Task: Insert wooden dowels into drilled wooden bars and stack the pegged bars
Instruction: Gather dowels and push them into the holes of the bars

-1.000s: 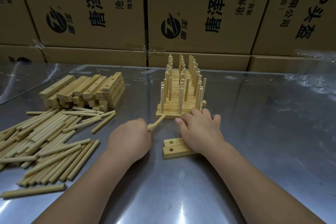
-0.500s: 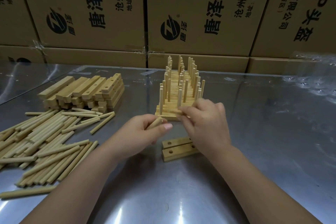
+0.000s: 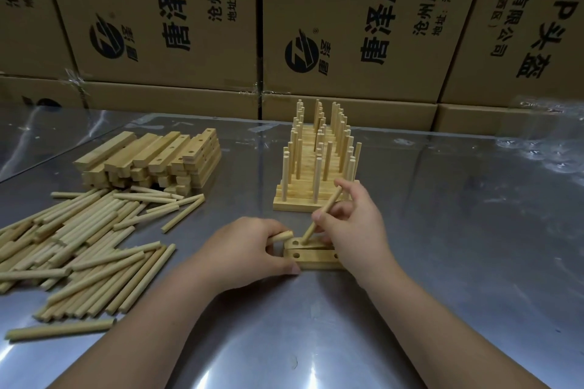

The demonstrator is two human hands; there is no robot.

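Two drilled wooden bars (image 3: pixel 316 257) lie side by side on the metal table in front of me. My right hand (image 3: pixel 354 227) pinches a wooden dowel (image 3: pixel 325 213), tilted, with its lower tip at the left hole of the far bar. My left hand (image 3: pixel 249 249) grips another dowel (image 3: pixel 281 236), its end sticking out to the right, and its thumb rests against the near bar's left end. Behind stands the stack of pegged bars (image 3: pixel 316 167) with several upright dowels.
A heap of loose dowels (image 3: pixel 79 240) covers the table's left side. A pile of drilled bars (image 3: pixel 155 161) sits behind it. Cardboard boxes (image 3: pixel 347 25) wall off the back. Crumpled plastic film (image 3: pixel 543 148) lies at the far right.
My right hand took a dowel from my left hand and brought it down from the pegged stack to the far bar's hole. My left hand moved right to the bars' left end.
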